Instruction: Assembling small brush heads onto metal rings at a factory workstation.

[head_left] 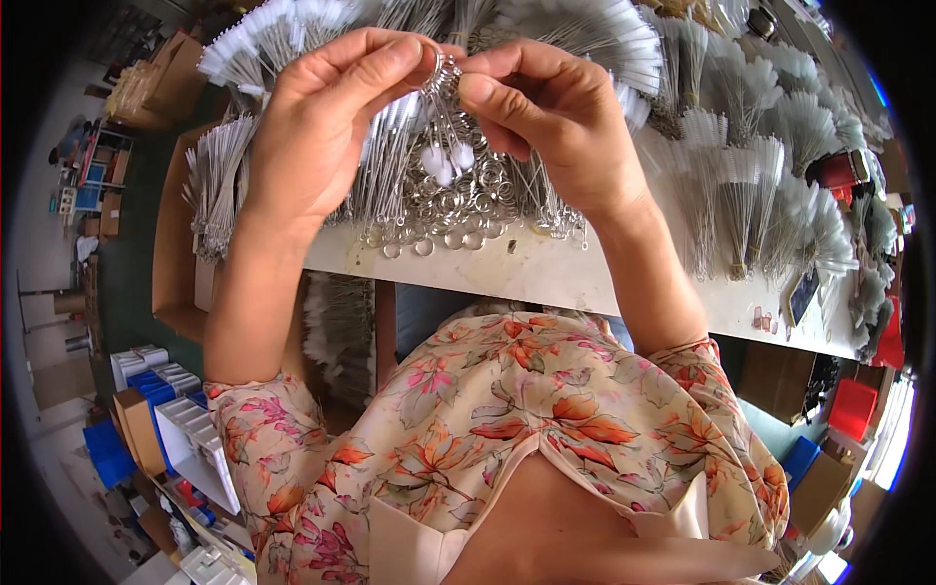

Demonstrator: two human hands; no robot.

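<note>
Both hands are raised over the worktable and meet at one small metal ring [444, 70]. The left hand [317, 122] pinches the ring from the left between thumb and forefinger, and the right hand [556, 122] pinches it from the right the same way. From the ring hangs a small bunch of thin wire brushes [446, 132], their white tips [447, 161] pointing down between the two palms.

Just below the hands, on the near part of the table [546, 273], lies a heap of loose metal rings [458, 200]. Around the heap and far across the table are many more wire brushes with white bristles [624, 34], fanned out in bundles to the right and left. A brown cardboard box [175, 263] stands at the left end of the table, with another bundle of brushes [216, 180] over its edge. Blue and white plastic bins [166, 390] sit on the floor at the near left, red ones [856, 405] at the near right.
</note>
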